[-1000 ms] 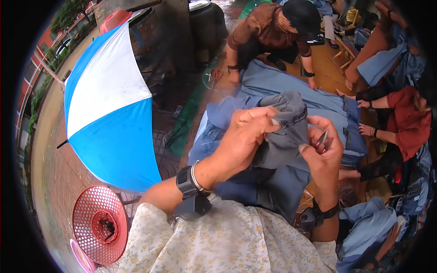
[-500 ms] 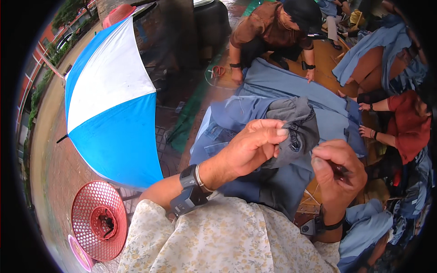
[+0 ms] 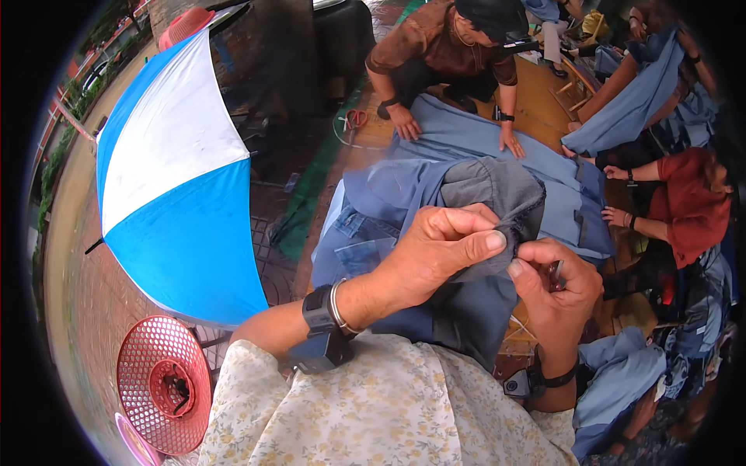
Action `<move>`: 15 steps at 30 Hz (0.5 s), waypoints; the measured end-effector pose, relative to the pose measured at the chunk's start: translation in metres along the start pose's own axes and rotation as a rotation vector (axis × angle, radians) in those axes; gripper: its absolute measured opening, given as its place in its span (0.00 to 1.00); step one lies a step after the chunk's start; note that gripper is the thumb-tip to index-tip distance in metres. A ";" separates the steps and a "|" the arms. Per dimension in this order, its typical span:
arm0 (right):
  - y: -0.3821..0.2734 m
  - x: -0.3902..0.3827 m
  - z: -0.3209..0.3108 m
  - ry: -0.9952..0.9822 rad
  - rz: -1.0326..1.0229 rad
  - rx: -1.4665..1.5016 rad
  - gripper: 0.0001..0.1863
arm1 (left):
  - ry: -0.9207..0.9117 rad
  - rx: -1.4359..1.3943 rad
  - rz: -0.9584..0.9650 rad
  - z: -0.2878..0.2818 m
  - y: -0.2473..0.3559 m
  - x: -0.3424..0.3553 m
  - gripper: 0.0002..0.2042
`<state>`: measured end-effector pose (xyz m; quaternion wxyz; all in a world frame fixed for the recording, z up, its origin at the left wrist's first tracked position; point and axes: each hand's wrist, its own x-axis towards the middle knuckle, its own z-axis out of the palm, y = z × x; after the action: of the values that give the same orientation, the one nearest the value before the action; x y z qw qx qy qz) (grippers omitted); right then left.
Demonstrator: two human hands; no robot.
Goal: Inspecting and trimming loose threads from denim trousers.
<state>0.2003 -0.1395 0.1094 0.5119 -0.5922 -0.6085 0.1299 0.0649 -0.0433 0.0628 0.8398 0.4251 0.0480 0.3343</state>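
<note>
My left hand (image 3: 443, 252) pinches the bunched edge of a dark grey cloth (image 3: 489, 186) between thumb and fingers. At the same edge, my right hand (image 3: 561, 283) has its thumb and forefinger pressed together, close against the left fingertips. A small shiny metal tool (image 3: 556, 273) shows among its curled fingers; most of it is hidden, so its kind is unclear. Whether that pinch also holds thread or cloth is too small to tell. The grey cloth lies over blue denim pieces (image 3: 365, 256) in front of me.
Ahead, a crouching person in brown (image 3: 420, 46) presses on a long blue denim cloth (image 3: 474, 132). A person in red (image 3: 684, 202) reaches in from the right. Red-handled scissors (image 3: 356, 119) lie beyond. At left are a blue-and-white umbrella (image 3: 183, 225) and a red woven hat (image 3: 167, 384).
My right hand has moved left, from apart to the grey cloth's edge beside my left fingertips. The cloth's edge has turned, hiding its small opening. The crouching person's hands have shifted on the denim.
</note>
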 end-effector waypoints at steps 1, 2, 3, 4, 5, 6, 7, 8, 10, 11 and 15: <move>-0.001 -0.001 0.001 0.004 0.003 -0.004 0.06 | 0.021 0.131 0.011 -0.001 -0.001 0.001 0.04; -0.002 -0.003 0.002 0.033 0.029 -0.028 0.06 | 0.041 0.261 0.022 -0.001 -0.002 0.001 0.03; -0.002 -0.004 0.002 0.063 0.055 -0.054 0.05 | 0.035 0.258 0.018 0.001 -0.003 0.002 0.03; -0.001 -0.006 0.001 0.068 0.058 -0.060 0.05 | 0.010 0.325 0.086 0.004 -0.004 0.002 0.04; 0.000 -0.007 0.001 0.070 0.065 -0.065 0.05 | -0.015 0.392 0.155 0.005 -0.005 0.003 0.06; 0.002 -0.009 0.000 0.071 0.072 -0.069 0.04 | -0.021 0.389 0.152 0.005 -0.007 0.003 0.06; 0.005 -0.011 0.000 0.075 0.076 -0.073 0.04 | -0.030 0.398 0.197 0.004 -0.009 0.003 0.07; 0.009 -0.013 0.001 0.072 0.130 0.008 0.04 | -0.039 0.407 0.242 0.003 -0.010 0.003 0.08; 0.014 -0.016 0.002 0.072 0.188 0.092 0.04 | -0.031 0.394 0.180 0.001 -0.010 0.004 0.08; 0.017 -0.016 0.002 0.074 0.205 0.113 0.04 | -0.021 0.381 0.122 0.000 -0.011 0.005 0.08; 0.022 -0.014 0.002 0.089 0.209 0.100 0.02 | 0.006 0.304 0.116 0.001 -0.018 0.006 0.07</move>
<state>0.2084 -0.1447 0.0847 0.5512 -0.6312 -0.5129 0.1864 0.0791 -0.0478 0.0517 0.7448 0.5486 0.0760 0.3723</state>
